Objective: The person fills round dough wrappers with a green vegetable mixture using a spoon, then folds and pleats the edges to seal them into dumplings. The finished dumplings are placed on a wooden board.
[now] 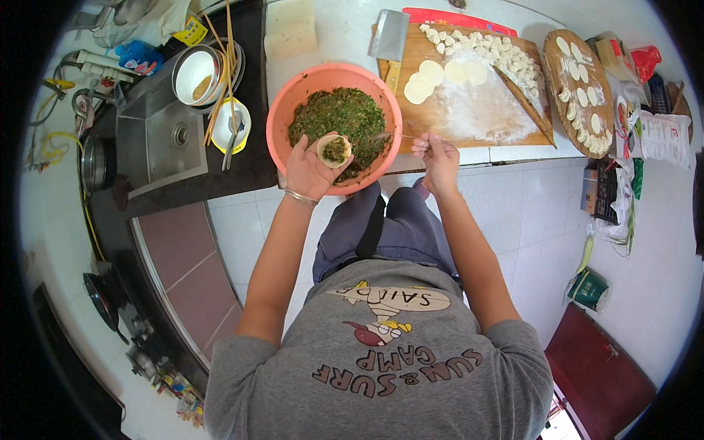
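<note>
My left hand [306, 173] is palm up with its fingers curled round a dumpling wrapper [323, 149]. A small mound of green filling sits in the middle of the wrapper. In my right hand [440, 163] the fingers pinch the thin handle of a spoon [400, 135], and its far end rests in the bowl's filling. Both hands are at the near side of a pink bowl [277, 110], the left one over its rim. Chopped green filling [341, 110] lies in the bowl.
Right of the bowl, a floured wooden board [433, 121] bears round wrappers [420, 86], dough pieces [506, 53], a rolling pin [524, 106] and a cleaver [389, 35]. Beyond it, a round board [555, 70] holds dumplings. Left are a sink [158, 147], stacked bowls [192, 70] and chopsticks [230, 44].
</note>
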Available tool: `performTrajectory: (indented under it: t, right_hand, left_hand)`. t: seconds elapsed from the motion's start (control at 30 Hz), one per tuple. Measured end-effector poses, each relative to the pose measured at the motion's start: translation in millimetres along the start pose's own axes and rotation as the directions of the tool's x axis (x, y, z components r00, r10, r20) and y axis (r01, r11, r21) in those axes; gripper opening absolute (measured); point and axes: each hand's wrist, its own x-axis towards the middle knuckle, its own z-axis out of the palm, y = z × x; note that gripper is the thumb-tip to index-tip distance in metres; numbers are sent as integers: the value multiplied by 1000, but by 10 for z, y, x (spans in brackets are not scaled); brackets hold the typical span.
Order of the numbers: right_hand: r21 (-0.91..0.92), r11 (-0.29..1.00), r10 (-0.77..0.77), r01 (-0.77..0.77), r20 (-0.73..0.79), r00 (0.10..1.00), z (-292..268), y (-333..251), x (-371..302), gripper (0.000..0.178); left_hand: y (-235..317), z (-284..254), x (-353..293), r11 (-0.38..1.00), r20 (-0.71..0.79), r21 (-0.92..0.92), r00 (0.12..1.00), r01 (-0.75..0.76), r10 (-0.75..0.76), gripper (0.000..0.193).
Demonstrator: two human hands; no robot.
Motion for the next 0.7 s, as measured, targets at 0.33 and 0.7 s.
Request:
performTrajectory:
  t: [0.33, 0.7]
  right_hand:
    - [102, 987, -150, 124, 299, 943, 233, -560, -203, 22]
    - [-97, 995, 48, -31, 180, 983, -420, 48, 101, 26]
  left_hand:
    - [-14, 150, -93, 998, 77, 66, 997, 24, -29, 58]
    - [-41, -55, -182, 1000, 54, -4, 998, 8, -7, 58]
